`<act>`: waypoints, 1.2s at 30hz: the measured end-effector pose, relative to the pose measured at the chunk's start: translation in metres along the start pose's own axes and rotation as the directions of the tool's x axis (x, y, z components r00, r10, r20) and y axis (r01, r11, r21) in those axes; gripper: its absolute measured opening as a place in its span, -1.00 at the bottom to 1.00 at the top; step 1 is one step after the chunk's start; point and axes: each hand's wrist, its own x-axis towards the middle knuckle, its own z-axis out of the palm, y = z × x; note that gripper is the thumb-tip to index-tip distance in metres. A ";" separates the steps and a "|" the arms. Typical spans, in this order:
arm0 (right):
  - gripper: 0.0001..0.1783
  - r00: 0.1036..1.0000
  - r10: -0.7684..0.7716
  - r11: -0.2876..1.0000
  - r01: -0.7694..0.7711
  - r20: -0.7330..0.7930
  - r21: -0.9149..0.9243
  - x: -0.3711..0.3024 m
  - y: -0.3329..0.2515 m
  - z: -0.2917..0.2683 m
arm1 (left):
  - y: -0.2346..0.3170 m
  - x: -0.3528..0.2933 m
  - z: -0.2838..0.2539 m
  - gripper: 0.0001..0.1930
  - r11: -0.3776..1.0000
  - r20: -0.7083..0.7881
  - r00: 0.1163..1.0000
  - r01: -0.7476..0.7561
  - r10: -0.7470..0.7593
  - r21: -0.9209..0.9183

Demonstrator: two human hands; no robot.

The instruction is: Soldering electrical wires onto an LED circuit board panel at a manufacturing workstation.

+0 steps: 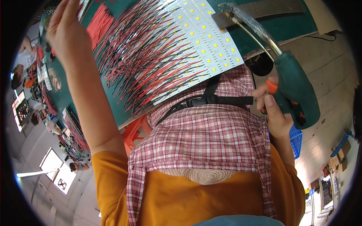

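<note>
Slanting lengthwise, the green soldering gun (293,73) points up-left, right fingers (270,101) gripping it, left fingers (56,17) unclear.

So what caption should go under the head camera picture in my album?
Right fingers hold a green soldering gun near a white board lined with red and black wires.

Left grip (69,33) raised, right grip (278,116) curled

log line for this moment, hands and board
right hand: holding green-handled soldering gun | left hand: near red wire bundle, grip unclear | white board with yellow squares: on green table, partly under red and black wires
</note>
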 end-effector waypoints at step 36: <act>-0.91 0.961 0.178 0.793 -0.012 0.213 -0.609 -0.039 -0.008 -0.030 | 0.043 -0.157 0.078 -0.83 0.682 0.563 0.756 -0.607 0.335 0.408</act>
